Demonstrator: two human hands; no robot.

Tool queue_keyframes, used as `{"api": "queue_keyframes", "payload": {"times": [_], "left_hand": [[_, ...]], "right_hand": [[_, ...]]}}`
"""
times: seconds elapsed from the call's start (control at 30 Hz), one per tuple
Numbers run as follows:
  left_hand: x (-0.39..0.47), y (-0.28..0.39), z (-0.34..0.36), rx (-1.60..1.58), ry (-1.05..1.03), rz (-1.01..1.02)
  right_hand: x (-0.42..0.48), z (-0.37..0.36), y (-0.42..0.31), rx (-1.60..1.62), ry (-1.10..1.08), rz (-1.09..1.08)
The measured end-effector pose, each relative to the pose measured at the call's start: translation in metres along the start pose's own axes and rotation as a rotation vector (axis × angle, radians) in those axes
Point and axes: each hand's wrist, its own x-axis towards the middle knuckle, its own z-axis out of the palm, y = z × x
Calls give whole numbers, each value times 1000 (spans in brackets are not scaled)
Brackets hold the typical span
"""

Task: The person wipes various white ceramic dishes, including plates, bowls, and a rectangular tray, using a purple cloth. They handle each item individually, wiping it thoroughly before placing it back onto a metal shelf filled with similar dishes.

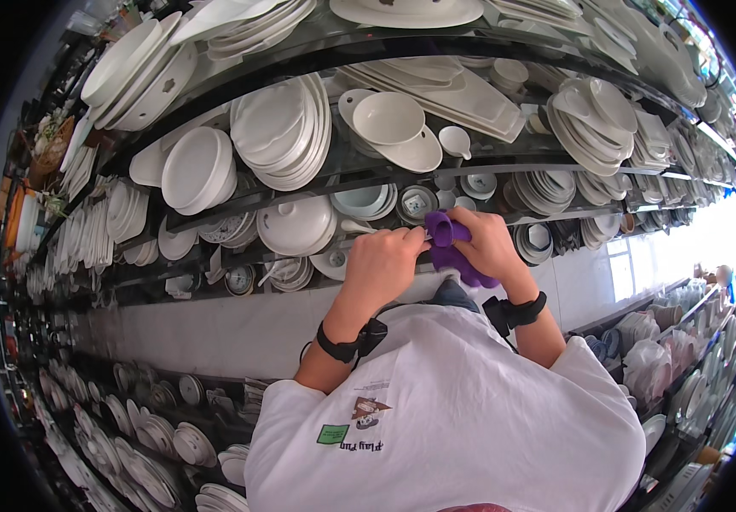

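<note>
A bunched purple thing (454,256), soft and either a cloth or a rubber glove, hangs between my hands in front of the shelves. My right hand (486,243) grips it near its top, where a rolled, tube-like opening faces up. The fingertips of my left hand (384,265) are pinched at its left edge; a thin pale sliver shows there, too small to name. Just behind my left knuckles, a white ceramic spoon (356,227) lies on the shelf. A white lidded tureen (296,224) stands to the left of that spoon.
Dark shelves (336,185) curve across in front of me, stacked with white plates (281,131), bowls (388,120) and small dishes (416,203). A pale tiled floor (214,333) runs below. Behind me, more racks hold crockery (194,443) and plastic-wrapped pieces (646,368).
</note>
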Motion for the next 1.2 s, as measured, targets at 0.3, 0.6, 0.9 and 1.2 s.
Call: {"api": "queue_keyframes", "payload": {"times": [0.3, 0.6, 0.9, 1.2], "left_hand": [[-3, -29, 43, -954, 53, -209], [-9, -3, 55, -515, 385, -308], [-8, 2, 52, -774, 341, -356], [-7, -4, 52, -652, 48, -301]], "right_hand": [[23, 14, -10, 421, 402, 2], [34, 50, -9, 890, 351, 213], [35, 24, -18, 914, 64, 204], [6, 21, 7, 667, 398, 193]]}}
